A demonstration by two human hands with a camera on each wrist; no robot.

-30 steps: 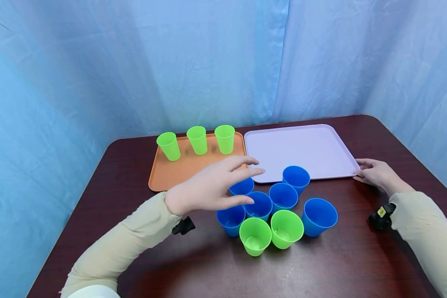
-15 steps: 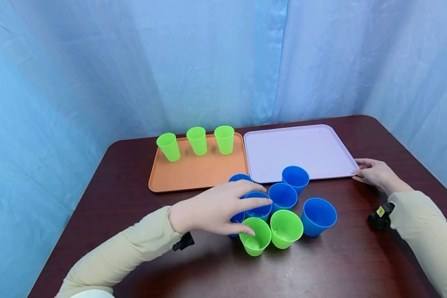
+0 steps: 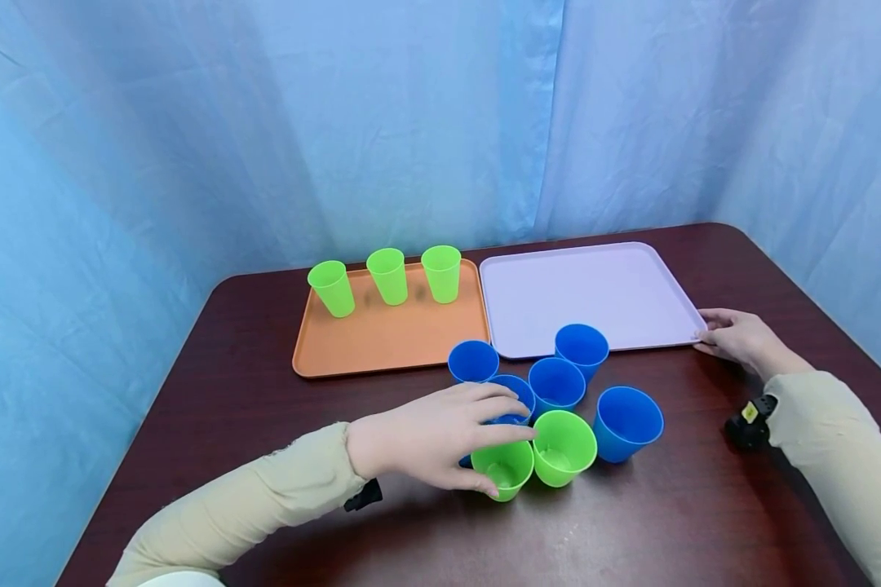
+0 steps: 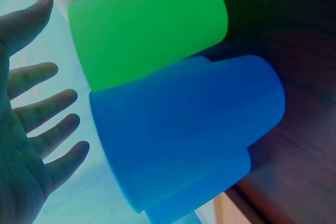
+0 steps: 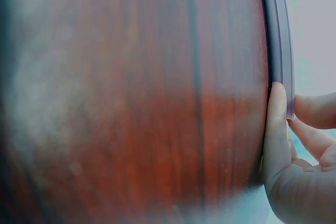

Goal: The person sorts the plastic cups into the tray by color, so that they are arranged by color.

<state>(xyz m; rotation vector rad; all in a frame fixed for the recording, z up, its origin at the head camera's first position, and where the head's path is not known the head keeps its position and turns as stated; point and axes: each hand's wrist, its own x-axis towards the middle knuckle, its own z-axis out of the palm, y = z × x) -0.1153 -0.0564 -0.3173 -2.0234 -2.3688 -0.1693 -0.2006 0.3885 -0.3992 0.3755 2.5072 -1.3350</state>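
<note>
My left hand (image 3: 440, 436) hovers over the nearest-left green cup (image 3: 512, 466), fingers spread above its rim. In the left wrist view those fingers (image 4: 50, 106) stay apart from the rims of that green cup (image 4: 152, 30) and a blue cup (image 4: 184, 124) beside it. A second green cup (image 3: 564, 456) stands to the right, with several blue cups (image 3: 555, 385) grouped behind and around. One blue cup lies mostly hidden under my left hand. At the lavender tray's (image 3: 587, 297) near right corner, my right hand (image 3: 745, 338) pinches the rim between thumb and fingers.
An orange tray (image 3: 382, 346) lies left of the lavender one, bearing three upright green cups (image 3: 387, 281) along its far side. A blue cup (image 3: 627, 424) stands slightly apart on the right of the group. Blue curtains (image 3: 411, 122) hang behind the dark table (image 3: 213, 391).
My left hand has come down and nearer, from above the blue cups to over the front-left green cup. The right hand keeps its place on the tray corner.
</note>
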